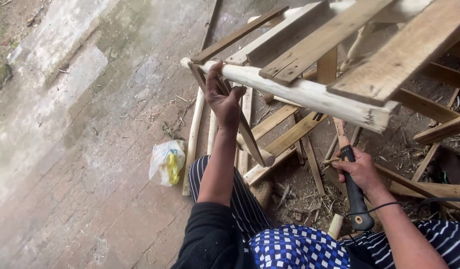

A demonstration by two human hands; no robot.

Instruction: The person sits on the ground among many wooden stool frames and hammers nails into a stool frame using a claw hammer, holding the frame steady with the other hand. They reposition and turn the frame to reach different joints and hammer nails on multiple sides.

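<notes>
Lots getting cut off here: the wooden frame (339,45) is running out of the top and right edges, so its full shape is anyone's guess. The tool (353,184) is hard to make out too; its working end is disappearing up behind the pale round pole (299,92), and only the black handle and a cable trailing off to the right are showing. What's inside the plastic bag (167,162) on the paved ground (75,149) is unclear, just something yellow.

The left hand (222,102) is reaching up with fingers curled around a thin slat (242,127) that's leaning diagonally right under the pole, thumb pressing up near the pole's end. So that hand is gripping the slat, not loose.

The right hand (360,170) is clenching around the tool's black handle, low and to the right, just under the frame's corner.

Loose boards (289,134) and sticks are lying scattered on the dirt between the two hands, with wood shavings mixed in.
</notes>
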